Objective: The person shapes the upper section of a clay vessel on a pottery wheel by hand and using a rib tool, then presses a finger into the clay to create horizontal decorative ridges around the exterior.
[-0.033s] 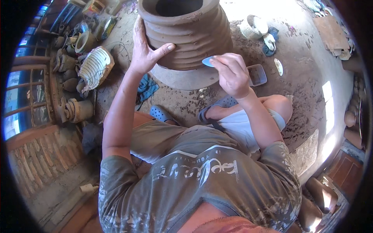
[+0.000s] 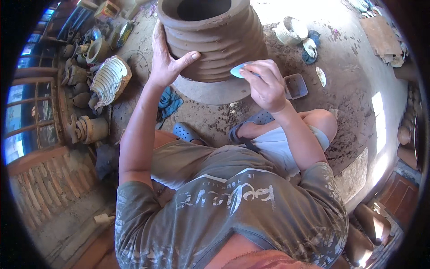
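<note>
I am resting the left hand, fingers spread, against the clay pot standing on a round base, while the right hand is pinching a blue tool in closed fingers by the pot's lower wall.

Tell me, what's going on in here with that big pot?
Someone is handling a large ridged clay pot that sits on a pale round base. The left hand is spread against the pot's side, thumb out. The right hand has a small blue tool in its grip, held by the pot's lower wall; I can't tell whether its edge touches the clay. A blue cloth lies on the floor nearby.
</note>
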The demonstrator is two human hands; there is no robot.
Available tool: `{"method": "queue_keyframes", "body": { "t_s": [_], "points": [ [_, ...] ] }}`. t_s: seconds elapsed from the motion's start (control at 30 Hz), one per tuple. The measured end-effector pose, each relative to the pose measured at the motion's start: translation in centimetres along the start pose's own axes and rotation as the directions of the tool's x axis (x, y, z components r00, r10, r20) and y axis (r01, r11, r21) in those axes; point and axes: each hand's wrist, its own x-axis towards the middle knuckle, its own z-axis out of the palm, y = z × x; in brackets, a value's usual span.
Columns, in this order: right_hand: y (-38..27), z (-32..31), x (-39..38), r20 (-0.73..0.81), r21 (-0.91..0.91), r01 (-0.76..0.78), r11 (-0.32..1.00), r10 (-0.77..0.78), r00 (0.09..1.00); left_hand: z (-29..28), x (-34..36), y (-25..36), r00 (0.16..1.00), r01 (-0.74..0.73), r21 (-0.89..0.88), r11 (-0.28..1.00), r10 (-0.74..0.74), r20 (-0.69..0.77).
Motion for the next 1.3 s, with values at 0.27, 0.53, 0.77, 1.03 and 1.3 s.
{"method": "queue_keyframes", "body": {
  "t_s": [0.27, 0.53, 0.77, 1.03, 1.3],
  "points": [
    [0.2, 1.6, 0.1, -0.009, 0.023, -0.008, 1.000, 0.008, 1.000, 0.1, 0.1, 0.0, 1.000, -0.006, 0.007, 1.000, 0.006, 0.003],
    [-1.3, -1.8, -0.6, 0.524, -0.005, -0.220, 0.975, 0.190, 0.830, 0.0, 0.3, 0.1, 1.000, 0.023, -0.065, 0.998, -0.022, 0.006],
    [-2.0, -0.1, -2.1, -0.009, 0.101, -0.211, 0.972, 0.213, 0.977, 0.1, 0.1, 0.4, 0.998, 0.063, -0.062, 0.996, -0.063, 0.004],
    [-0.7, 2.0, -2.1, -0.063, 0.021, -0.089, 0.996, 0.090, 0.994, 0.2, -0.1, 1.3, 0.997, 0.073, -0.050, 0.996, -0.073, 0.003],
    [-0.6, 3.0, -2.7, -0.092, 0.008, -0.093, 0.996, 0.093, 0.991, 0.5, -0.2, 1.5, 0.998, 0.055, -0.052, 0.997, -0.055, -0.016]
  ]
}}
